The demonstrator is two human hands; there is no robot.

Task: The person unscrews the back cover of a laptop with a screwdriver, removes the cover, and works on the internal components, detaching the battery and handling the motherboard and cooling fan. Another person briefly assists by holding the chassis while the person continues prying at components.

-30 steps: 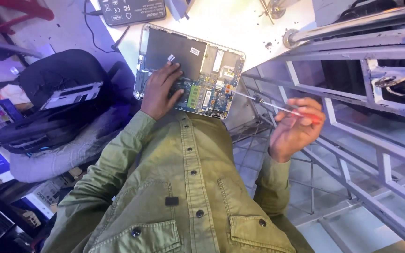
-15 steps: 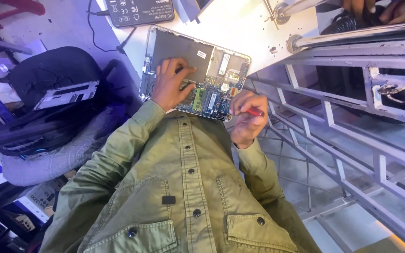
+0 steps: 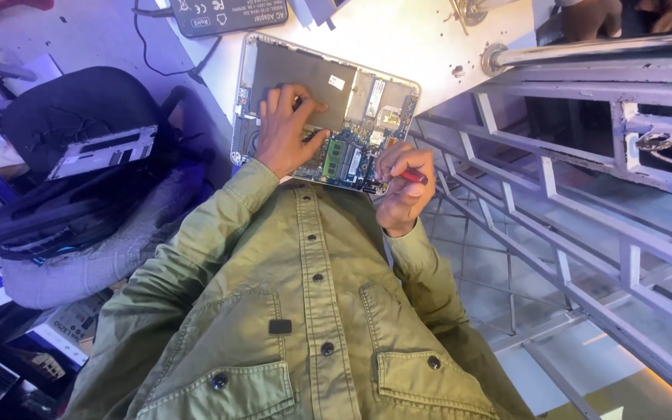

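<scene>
The right hand (image 3: 404, 185) is closed around a red-handled screwdriver (image 3: 414, 177), its tip hidden at the near edge of the opened laptop (image 3: 320, 109) (green memory module (image 3: 334, 159) just left of the grip). The left hand (image 3: 285, 131) lies flat on the laptop's dark battery, grasping nothing. A black power adapter (image 3: 227, 14) sits beyond, a black bag (image 3: 71, 155) well off to the left, and a metal railing (image 3: 585, 202) to the right.

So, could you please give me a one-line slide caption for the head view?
Left hand steadies an opened laptop while right hand applies a red-handled screwdriver.

Silvery metal laptop shell (image 3: 244, 93) – matt, olive cloth shirt (image 3: 305, 311), grey-painted metal railing (image 3: 585, 257)
</scene>
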